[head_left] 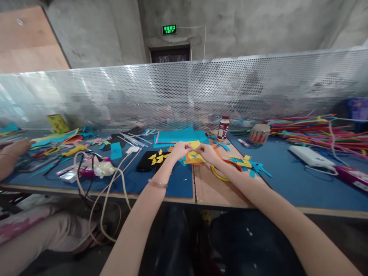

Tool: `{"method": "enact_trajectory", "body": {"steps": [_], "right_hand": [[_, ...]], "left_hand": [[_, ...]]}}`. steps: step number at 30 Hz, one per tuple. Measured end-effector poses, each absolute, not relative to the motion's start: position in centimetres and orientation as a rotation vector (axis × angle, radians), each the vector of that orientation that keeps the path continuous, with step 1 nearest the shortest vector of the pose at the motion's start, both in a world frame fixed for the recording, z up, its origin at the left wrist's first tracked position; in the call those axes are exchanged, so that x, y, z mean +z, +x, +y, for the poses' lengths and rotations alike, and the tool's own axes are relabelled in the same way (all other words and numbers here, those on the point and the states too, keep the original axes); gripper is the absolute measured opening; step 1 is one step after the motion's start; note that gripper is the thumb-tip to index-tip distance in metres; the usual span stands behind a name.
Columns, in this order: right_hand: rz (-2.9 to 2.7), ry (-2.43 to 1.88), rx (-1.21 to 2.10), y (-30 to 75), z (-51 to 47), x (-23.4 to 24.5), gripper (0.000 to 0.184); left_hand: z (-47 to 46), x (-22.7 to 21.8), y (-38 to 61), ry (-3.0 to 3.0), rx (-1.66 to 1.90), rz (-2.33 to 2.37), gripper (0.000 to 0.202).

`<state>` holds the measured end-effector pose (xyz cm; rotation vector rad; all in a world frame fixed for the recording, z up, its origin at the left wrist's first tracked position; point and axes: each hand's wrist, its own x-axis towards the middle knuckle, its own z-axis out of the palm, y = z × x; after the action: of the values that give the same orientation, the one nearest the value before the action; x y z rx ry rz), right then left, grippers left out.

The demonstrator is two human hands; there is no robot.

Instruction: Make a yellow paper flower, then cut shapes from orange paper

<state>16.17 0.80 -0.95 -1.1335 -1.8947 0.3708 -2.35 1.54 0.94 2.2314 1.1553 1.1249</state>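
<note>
My left hand [181,150] and my right hand [207,152] meet over the table, fingertips pinched and almost touching. What they pinch is too small to make out. Yellow paper [194,145] lies right behind and beneath the fingers, with orange paper partly under it. Behind that is a stack of blue paper sheets [176,135]. Cut yellow paper pieces [158,157] rest on and beside a black phone [144,161] left of my left wrist. Under my right forearm, scissors with a yellow and red handle [219,174] are partly covered.
Right of my arm are blue paper strips [260,168], a maroon-labelled bottle [223,127], a jar [258,133], a white power bank [310,156] and bundled coloured sticks [304,130]. Leftward, a glue gun [100,168] trails cables over the edge. Another person's hand [14,155] is far left. A perforated metal screen [129,96] stands behind.
</note>
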Motion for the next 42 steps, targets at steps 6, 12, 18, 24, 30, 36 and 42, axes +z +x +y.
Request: {"method": "enact_trajectory", "body": {"steps": [6,12,18,24,30,36,42], "right_hand": [[-1.911,-1.1,0.491,16.6,0.3,-0.9,0.018],[-1.847,-1.098,0.615,17.0,-1.1,-0.2,0.027],[-1.716,-1.1,0.75,16.7,-1.9,-0.3,0.033],[-1.645,-1.112,0.759,17.2,-1.2,-1.0,0.04],[-1.684,-1.093,0.705,17.5,-0.9,-1.1,0.044],[-1.742,-1.092,0.617,17.8,-0.9,-0.7,0.041],[-1.842,-1.14,0.508,18.0,-0.6,-1.2,0.039]], "left_hand": [[1.7,0.8,-2.4,2.238,1.067,1.121,0.017],[1.6,0.6,-2.4,2.186,1.111,1.081,0.025],[1.2,0.5,-2.2,2.169,1.135,1.04,0.029],[0.9,0.1,-2.0,2.239,1.061,1.008,0.039],[1.5,-0.4,-1.9,2.193,1.029,0.982,0.036],[1.6,-0.1,-2.2,2.103,1.033,0.953,0.027],[1.3,0.1,-2.4,1.937,1.186,1.035,0.016]]}}
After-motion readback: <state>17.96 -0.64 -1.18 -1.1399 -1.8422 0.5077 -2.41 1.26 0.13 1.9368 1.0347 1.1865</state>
